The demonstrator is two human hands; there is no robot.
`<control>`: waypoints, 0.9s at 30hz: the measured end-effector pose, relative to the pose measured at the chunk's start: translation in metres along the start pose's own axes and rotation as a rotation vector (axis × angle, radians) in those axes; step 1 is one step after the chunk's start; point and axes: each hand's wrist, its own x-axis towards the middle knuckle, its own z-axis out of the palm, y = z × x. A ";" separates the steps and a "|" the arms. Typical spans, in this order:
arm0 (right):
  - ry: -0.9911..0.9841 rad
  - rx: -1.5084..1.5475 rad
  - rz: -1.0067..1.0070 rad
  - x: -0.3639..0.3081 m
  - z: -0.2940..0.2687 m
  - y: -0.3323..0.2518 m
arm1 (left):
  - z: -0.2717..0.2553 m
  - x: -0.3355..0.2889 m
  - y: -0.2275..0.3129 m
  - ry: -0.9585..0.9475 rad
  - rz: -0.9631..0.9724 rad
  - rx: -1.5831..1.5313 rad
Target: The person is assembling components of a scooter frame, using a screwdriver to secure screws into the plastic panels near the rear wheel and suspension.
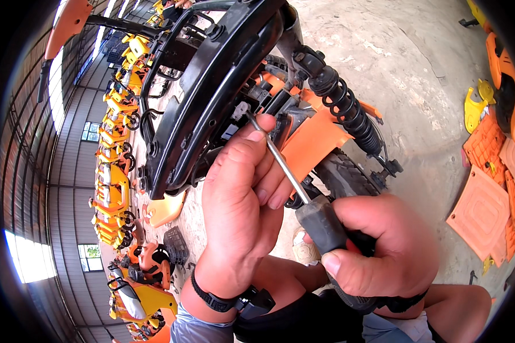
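My right hand (pixel 383 243) grips the dark handle of a screwdriver (pixel 320 220). Its metal shaft runs up and left, and the tip sits among the black parts under the rear of a scooter (pixel 212 86). My left hand (pixel 240 200) steadies the shaft, fingers curled round it, thumb near the tip. A black band is on my left wrist. Next to the shaft hangs an orange mudguard panel (pixel 315 143), with the rear tyre (pixel 343 174) below it and a black coil shock absorber (pixel 349 108) to its right.
Loose orange panels (pixel 486 200) and yellow parts (pixel 475 108) lie on the concrete floor at the right. A long row of yellow and orange scooters (pixel 114 171) stretches along the left. My bare knees and one foot are below the hands.
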 end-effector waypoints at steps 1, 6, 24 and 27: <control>-0.001 -0.003 -0.001 0.000 0.000 0.000 | 0.002 0.000 -0.001 0.017 0.002 0.007; 0.011 0.028 -0.020 -0.001 0.001 0.001 | 0.005 -0.001 -0.002 0.041 0.021 0.069; 0.052 0.029 -0.122 -0.013 0.001 0.003 | -0.040 -0.026 0.018 -0.016 -0.052 0.288; 0.142 0.074 -0.106 -0.012 0.016 0.001 | -0.049 -0.033 0.021 -0.050 -0.053 0.334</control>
